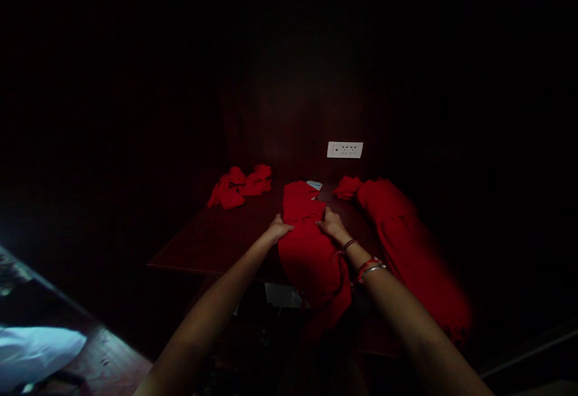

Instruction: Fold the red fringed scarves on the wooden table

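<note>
A long piece of red cloth [311,257] lies over the front edge of the dark table, its lower part hanging down. My left hand [280,228] grips its left side, thumb on top and fingers mostly hidden beneath. On the opposite side my right hand [333,225] holds the cloth the same way. Behind the cloth, a small pale blue and white item [315,185] shows in part; I cannot make out what it is. To the right, a longer folded stack of red cloth [410,245] also reaches past the table's front.
Crumpled red cloth pieces [237,186] lie at the table's back left, and a smaller red bundle [347,186] at the back right. A white socket plate [345,150] is on the wall. The dark table [203,245] has its left corner exposed. White fabric [38,351] shows at lower left.
</note>
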`<control>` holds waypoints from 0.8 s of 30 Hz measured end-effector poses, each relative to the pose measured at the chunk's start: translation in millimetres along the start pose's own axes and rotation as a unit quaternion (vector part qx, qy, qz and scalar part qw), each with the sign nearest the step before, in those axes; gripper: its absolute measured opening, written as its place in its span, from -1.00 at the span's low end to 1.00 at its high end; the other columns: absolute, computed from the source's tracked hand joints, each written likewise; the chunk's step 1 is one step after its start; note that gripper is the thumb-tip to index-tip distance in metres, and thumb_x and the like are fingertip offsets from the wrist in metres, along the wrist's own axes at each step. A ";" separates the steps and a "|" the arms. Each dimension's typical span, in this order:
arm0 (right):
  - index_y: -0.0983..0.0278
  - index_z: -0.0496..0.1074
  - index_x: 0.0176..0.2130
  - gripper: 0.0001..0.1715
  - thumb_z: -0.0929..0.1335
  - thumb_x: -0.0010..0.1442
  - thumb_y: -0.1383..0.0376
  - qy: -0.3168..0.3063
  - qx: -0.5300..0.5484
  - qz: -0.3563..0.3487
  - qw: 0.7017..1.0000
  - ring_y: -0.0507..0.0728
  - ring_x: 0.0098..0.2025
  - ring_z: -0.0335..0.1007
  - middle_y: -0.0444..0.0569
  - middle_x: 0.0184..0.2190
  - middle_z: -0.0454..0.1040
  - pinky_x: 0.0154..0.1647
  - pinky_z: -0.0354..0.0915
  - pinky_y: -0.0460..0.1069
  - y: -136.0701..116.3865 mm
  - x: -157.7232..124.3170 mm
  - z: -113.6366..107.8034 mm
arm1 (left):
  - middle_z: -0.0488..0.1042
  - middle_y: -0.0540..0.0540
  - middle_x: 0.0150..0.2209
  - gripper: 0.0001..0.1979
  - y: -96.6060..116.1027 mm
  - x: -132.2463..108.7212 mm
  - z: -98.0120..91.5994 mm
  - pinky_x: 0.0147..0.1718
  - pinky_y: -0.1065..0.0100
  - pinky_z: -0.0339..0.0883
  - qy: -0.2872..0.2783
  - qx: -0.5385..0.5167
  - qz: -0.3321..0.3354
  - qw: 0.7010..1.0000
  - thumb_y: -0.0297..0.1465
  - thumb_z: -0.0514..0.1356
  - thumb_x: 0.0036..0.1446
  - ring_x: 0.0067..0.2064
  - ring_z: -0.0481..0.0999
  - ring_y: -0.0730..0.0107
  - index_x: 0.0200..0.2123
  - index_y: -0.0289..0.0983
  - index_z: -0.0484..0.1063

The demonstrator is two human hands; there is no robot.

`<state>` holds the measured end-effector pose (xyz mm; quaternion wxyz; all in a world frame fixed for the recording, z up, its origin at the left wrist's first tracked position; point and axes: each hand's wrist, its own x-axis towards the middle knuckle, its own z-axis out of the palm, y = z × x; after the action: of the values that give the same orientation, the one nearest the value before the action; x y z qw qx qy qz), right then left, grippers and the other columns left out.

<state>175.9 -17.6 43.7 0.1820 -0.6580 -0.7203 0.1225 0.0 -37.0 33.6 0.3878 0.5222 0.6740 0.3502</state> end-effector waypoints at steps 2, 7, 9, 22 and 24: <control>0.37 0.24 -0.13 -0.59 0.29 -0.04 0.34 0.009 0.001 0.006 1.000 0.13 -0.23 0.33 0.10 -0.26 0.40 -0.32 0.19 -0.11 -1.3 3.8 -0.2 | 0.33 -0.22 -0.08 -0.32 1.6 3.9 0.6 -0.37 0.49 0.29 0.012 0.001 -0.012 1.000 -0.48 0.23 -0.22 -0.19 0.40 0.33 0.04 -0.39 0.07; 0.32 0.22 -0.14 -0.67 0.23 0.02 0.38 0.032 0.001 0.012 0.999 0.07 -0.22 0.32 0.02 -0.27 0.40 -0.30 0.17 -0.14 1.3 2.8 0.6 | 0.27 -0.24 -0.03 -0.28 -0.2 18.3 -11.9 -0.25 0.47 0.26 0.057 0.004 -0.022 0.998 -0.50 0.28 -0.29 -0.10 0.36 0.31 0.02 -0.38 0.10; 0.32 0.24 -0.18 -0.72 0.23 0.03 0.37 0.031 -0.003 0.013 0.999 0.08 -0.24 0.33 0.03 -0.29 0.41 -0.32 0.17 -0.13 -0.2 -0.1 5.6 | 0.23 -0.26 0.00 -0.28 -0.9 20.4 -17.0 -0.18 0.46 0.21 0.067 0.009 -0.024 0.997 -0.52 0.28 -0.30 -0.04 0.29 0.28 0.02 -0.39 0.12; 0.32 0.14 -0.07 -0.68 0.10 0.16 0.36 0.031 -0.012 -0.027 0.999 0.11 -0.24 0.34 0.13 -0.28 0.39 -0.35 0.15 -0.11 -4.8 -7.0 5.9 | 0.45 -0.17 -0.28 -0.39 -0.6 23.0 -34.3 -0.42 0.43 0.30 0.034 0.033 -0.027 0.998 -0.38 0.27 -0.21 -0.32 0.45 0.34 -0.04 -0.38 0.19; 0.32 0.13 -0.05 -0.66 0.07 0.18 0.33 0.039 -0.018 -0.030 0.999 0.12 -0.25 0.34 0.14 -0.28 0.39 -0.37 0.15 -0.10 -3.2 -6.8 2.4 | 0.41 -0.19 -0.20 -0.35 -1.2 28.1 -34.8 -0.33 0.46 0.27 0.067 0.039 0.013 0.997 -0.37 0.30 -0.27 -0.24 0.42 0.35 -0.04 -0.37 0.20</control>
<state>172.4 -24.5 42.2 0.2015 -0.6437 -0.7341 0.0782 -35.7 -12.3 43.9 0.3166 0.5209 0.7047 0.3632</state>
